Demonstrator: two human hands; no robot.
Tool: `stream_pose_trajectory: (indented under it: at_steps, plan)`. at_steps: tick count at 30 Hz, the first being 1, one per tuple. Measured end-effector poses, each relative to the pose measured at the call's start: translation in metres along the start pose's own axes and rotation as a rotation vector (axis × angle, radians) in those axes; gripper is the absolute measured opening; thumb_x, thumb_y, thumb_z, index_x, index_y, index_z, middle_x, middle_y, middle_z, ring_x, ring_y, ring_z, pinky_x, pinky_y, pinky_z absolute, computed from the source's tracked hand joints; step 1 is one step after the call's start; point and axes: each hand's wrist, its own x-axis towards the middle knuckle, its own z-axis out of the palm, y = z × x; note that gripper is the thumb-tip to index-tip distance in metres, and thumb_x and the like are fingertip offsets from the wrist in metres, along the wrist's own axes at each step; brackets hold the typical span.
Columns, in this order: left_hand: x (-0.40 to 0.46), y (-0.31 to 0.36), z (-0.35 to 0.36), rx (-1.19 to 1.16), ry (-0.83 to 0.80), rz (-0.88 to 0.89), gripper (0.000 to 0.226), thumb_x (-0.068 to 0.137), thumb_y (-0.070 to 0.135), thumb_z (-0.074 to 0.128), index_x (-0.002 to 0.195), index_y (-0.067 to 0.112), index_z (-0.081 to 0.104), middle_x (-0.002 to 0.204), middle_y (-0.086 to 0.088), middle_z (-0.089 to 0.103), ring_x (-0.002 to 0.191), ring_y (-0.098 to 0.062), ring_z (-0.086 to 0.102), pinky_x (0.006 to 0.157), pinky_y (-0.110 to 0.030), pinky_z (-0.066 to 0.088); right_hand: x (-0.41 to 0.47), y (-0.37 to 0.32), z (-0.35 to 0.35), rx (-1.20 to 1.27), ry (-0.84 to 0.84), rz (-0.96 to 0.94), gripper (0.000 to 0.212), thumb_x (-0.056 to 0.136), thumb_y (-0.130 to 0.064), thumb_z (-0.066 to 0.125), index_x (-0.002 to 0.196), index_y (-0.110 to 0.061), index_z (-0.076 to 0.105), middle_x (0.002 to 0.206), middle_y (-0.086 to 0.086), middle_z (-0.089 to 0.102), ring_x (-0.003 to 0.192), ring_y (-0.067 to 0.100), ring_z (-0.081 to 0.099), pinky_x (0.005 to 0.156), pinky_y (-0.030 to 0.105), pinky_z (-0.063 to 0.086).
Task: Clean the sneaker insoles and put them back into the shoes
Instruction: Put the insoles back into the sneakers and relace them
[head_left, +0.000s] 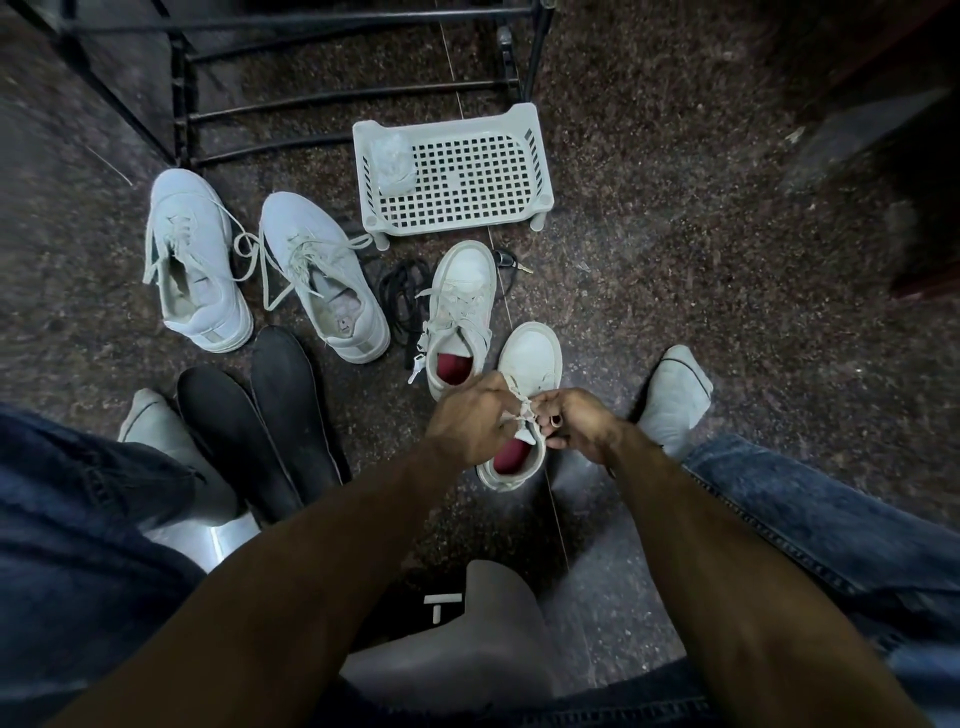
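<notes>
Two small white sneakers show red insoles inside, so that pair looks finished. Left hand and right hand pinch the laces of the near sneaker, which stands on the floor between the feet; its mate is just beside it. Two black insoles lie loose by the left foot, near two larger grey sneakers, apparently still to be refitted.

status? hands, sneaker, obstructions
Left hand and right hand both pinching laces on near white sneaker. Red insole in. Nothing blocking.
</notes>
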Motion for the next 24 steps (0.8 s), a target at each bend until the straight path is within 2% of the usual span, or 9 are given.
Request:
stream_pose_trajectory:
  at_steps: [4, 7, 10, 13, 15, 17, 19, 21, 24]
  plan:
    - [0.003, 0.01, -0.001, -0.132, 0.03, -0.107, 0.02, 0.089, 0.036, 0.063, 0.104, 0.022, 0.067, 0.109, 0.003, 0.061, 0.1, -0.02, 0.06, 0.078, -0.032, 0.046, -0.002, -0.001, 0.001, -0.034, -0.01, 0.004, 0.018, 0.089, -0.003, 0.049, 0.084, -0.017, 0.06, 0.063, -0.001, 0.05, 0.057, 0.011, 0.047, 0.058, 0.023, 0.039]
    - [0.008, 0.015, -0.007, 0.011, 0.005, -0.086, 0.018, 0.092, 0.031, 0.059, 0.103, 0.023, 0.071, 0.108, 0.0, 0.069, 0.097, -0.023, 0.065, 0.077, -0.033, 0.05, -0.003, 0.0, 0.003, -0.023, 0.005, 0.006, 0.017, 0.09, -0.005, 0.05, 0.083, -0.018, 0.059, 0.063, -0.001, 0.05, 0.056, 0.012, 0.047, 0.058, 0.024, 0.04]
    - [0.012, 0.021, -0.018, 0.234, -0.057, 0.006, 0.02, 0.094, 0.025, 0.049, 0.097, 0.017, 0.067, 0.1, -0.006, 0.068, 0.09, -0.029, 0.066, 0.07, -0.037, 0.05, -0.003, 0.0, 0.003, -0.032, 0.026, 0.003, 0.017, 0.088, -0.005, 0.051, 0.081, -0.017, 0.059, 0.062, -0.001, 0.051, 0.057, 0.012, 0.047, 0.057, 0.023, 0.04]
    - [0.017, 0.025, -0.028, 0.283, -0.16, 0.027, 0.019, 0.091, 0.026, 0.051, 0.099, 0.015, 0.064, 0.103, -0.008, 0.066, 0.093, -0.03, 0.064, 0.072, -0.037, 0.051, -0.007, -0.002, 0.004, -0.069, 0.005, -0.012, 0.015, 0.088, -0.007, 0.054, 0.078, -0.017, 0.059, 0.062, -0.001, 0.051, 0.057, 0.012, 0.047, 0.06, 0.024, 0.04]
    - [0.022, 0.024, -0.033, 0.179, -0.263, -0.073, 0.022, 0.087, 0.034, 0.057, 0.094, 0.014, 0.064, 0.096, -0.007, 0.067, 0.089, -0.028, 0.065, 0.073, -0.036, 0.053, -0.007, -0.002, 0.002, -0.111, -0.007, -0.028, 0.014, 0.086, -0.005, 0.054, 0.08, -0.016, 0.062, 0.062, -0.001, 0.052, 0.058, 0.012, 0.049, 0.061, 0.025, 0.041]
    - [0.025, 0.022, -0.034, -0.177, -0.405, -0.279, 0.031, 0.088, 0.039, 0.06, 0.089, 0.008, 0.062, 0.084, -0.01, 0.067, 0.078, -0.026, 0.068, 0.066, -0.032, 0.054, -0.007, -0.002, 0.001, -0.143, -0.019, -0.036, 0.018, 0.084, -0.003, 0.052, 0.081, -0.016, 0.064, 0.063, 0.0, 0.054, 0.059, 0.012, 0.05, 0.062, 0.025, 0.042]
    - [0.021, 0.023, -0.034, -0.514, -0.493, -0.468, 0.035, 0.092, 0.038, 0.057, 0.101, 0.004, 0.059, 0.09, -0.013, 0.066, 0.075, -0.025, 0.072, 0.064, -0.034, 0.058, -0.007, -0.002, 0.002, -0.149, -0.01, -0.038, 0.019, 0.084, -0.003, 0.052, 0.081, -0.017, 0.065, 0.064, 0.0, 0.055, 0.059, 0.011, 0.051, 0.062, 0.025, 0.042]
    - [0.016, 0.021, -0.029, -0.518, -0.434, -0.472, 0.032, 0.09, 0.035, 0.061, 0.106, 0.007, 0.059, 0.094, -0.011, 0.068, 0.081, -0.025, 0.072, 0.068, -0.039, 0.06, -0.009, -0.003, 0.003, -0.14, 0.015, -0.038, 0.018, 0.084, -0.004, 0.052, 0.084, -0.016, 0.065, 0.063, -0.001, 0.055, 0.059, 0.011, 0.051, 0.061, 0.024, 0.042]
    - [0.011, 0.015, -0.021, -0.205, -0.286, -0.293, 0.025, 0.083, 0.033, 0.068, 0.099, 0.013, 0.067, 0.092, -0.005, 0.07, 0.091, -0.025, 0.068, 0.08, -0.04, 0.057, -0.01, -0.005, 0.004, -0.138, 0.032, -0.023, 0.019, 0.08, -0.002, 0.054, 0.086, -0.015, 0.067, 0.065, 0.001, 0.056, 0.06, 0.012, 0.051, 0.062, 0.025, 0.043]
